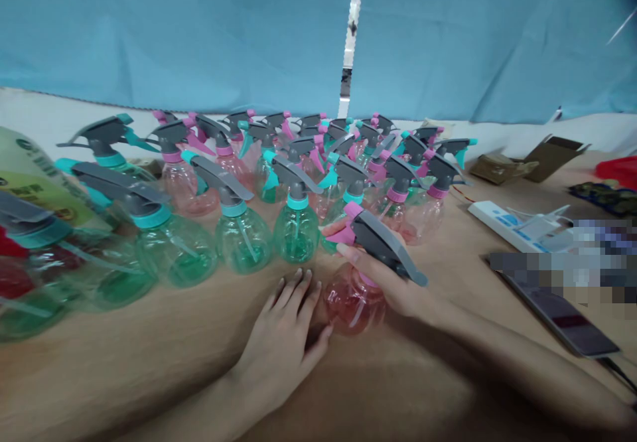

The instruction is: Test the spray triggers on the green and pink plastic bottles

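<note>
A pink spray bottle (351, 302) with a grey and pink trigger head stands at the near side of the group, slightly tilted. My right hand (385, 276) is wrapped round its neck, just under the trigger head. My left hand (291, 326) lies palm down on the table, fingers spread, its thumb close to the pink bottle's base; whether it touches cannot be made out. Just beyond my left fingertips stands a green spray bottle (296, 233) with a turquoise collar. Another green spray bottle (243, 239) is to its left.
Several more pink and green spray bottles fill the back of the wooden table (164, 375). A printed bag (44, 176) stands at the left. Rightward are a white power strip (507, 226), a phone (557, 306) with a cable, and an opened cardboard box (552, 156). A blue sheet (199, 37) hangs behind.
</note>
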`<state>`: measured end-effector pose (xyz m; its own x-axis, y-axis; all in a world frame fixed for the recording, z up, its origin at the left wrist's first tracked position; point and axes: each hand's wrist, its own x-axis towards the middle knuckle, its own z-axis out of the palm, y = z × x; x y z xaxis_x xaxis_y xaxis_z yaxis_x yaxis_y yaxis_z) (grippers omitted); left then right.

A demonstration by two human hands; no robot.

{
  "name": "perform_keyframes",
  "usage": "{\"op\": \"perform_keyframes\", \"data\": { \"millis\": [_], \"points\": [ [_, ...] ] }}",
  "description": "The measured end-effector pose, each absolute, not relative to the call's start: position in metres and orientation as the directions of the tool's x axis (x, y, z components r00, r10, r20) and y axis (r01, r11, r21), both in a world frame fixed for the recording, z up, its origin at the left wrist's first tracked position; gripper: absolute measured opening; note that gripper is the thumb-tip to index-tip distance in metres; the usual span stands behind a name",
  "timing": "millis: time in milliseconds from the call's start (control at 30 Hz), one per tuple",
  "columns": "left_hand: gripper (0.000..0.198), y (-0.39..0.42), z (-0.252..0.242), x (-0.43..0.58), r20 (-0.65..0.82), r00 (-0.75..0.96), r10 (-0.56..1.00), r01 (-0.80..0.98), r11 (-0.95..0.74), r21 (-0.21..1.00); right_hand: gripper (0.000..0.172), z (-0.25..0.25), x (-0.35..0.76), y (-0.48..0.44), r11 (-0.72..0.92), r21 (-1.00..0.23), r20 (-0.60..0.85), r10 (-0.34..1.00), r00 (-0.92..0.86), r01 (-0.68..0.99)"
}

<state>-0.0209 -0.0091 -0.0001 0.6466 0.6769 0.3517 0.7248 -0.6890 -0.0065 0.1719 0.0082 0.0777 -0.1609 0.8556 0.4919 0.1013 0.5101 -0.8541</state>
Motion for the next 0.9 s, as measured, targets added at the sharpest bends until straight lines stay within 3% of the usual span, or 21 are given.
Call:
{"op": "perform_keyframes", "data": {
  "millis": [700,900],
  "points": [
    [0.049,-0.0099,0.0036,-0.0194,0.330,0.672,0.663,0.715,-0.697,-0.054,0.017,0.0811,0.1743,0.0062,0.502,-0.853,0.476,0.860,-0.181,0.144],
    [0.048,-0.0109,0.0023,-0.0191,0.337,0.652,0.679,0.724,-0.690,-0.012,0.023,0.0744,0.1742,0.0099,0.500,-0.851,0.472,0.862,-0.184,0.159]
  ]
}}
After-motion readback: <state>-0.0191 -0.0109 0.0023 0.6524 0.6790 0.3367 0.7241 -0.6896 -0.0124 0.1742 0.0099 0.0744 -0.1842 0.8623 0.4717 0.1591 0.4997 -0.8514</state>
